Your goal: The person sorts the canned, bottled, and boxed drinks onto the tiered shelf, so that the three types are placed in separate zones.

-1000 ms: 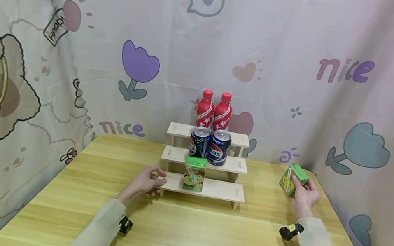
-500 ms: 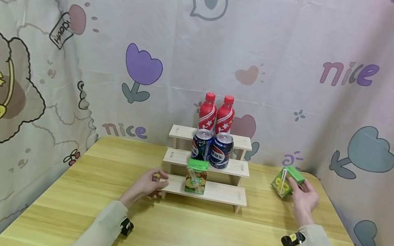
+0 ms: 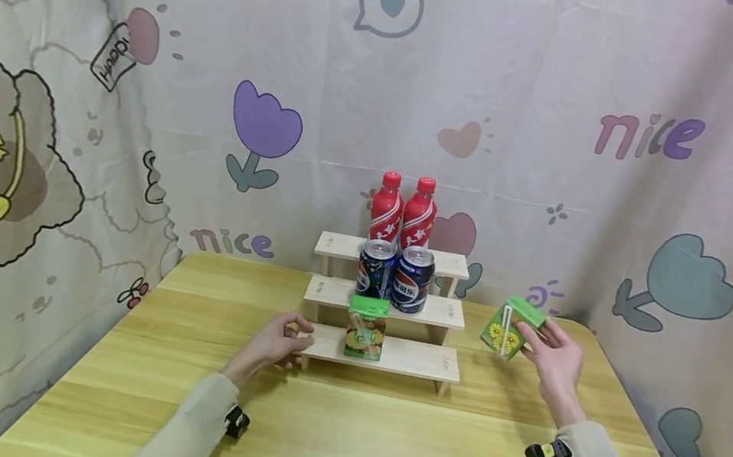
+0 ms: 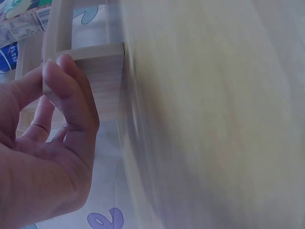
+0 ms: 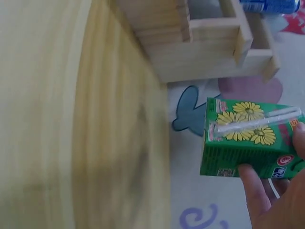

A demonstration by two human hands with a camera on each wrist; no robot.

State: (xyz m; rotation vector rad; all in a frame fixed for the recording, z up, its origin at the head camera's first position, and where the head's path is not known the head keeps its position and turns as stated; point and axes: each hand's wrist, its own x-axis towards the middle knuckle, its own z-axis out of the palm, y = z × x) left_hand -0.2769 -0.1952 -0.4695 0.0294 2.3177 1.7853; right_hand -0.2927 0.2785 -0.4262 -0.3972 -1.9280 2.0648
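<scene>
A green drink carton (image 3: 504, 331) with yellow flowers and a white straw on its side is gripped in my right hand (image 3: 560, 366), tilted and held off the table to the right of the stand. The right wrist view shows thumb and fingers on opposite sides of this carton (image 5: 243, 138). My left hand (image 3: 271, 343) pinches the left end of the lowest board of a three-step wooden stand (image 3: 419, 359). Its curled fingers (image 4: 71, 95) lie against the board end in the left wrist view. Another green-topped carton (image 3: 365, 329) stands upright on that lowest step.
Two dark blue cola cans (image 3: 411, 281) stand side by side on the middle step. Two red bottles (image 3: 419, 212) are on the top step behind them. The wooden table (image 3: 345, 442) ends at a printed curtain (image 3: 526, 72) along the back and sides.
My right hand has carried the flowered carton leftward toward the stand, tilting it. My left hand stays at the stand's end. The head view has shifted slightly.
</scene>
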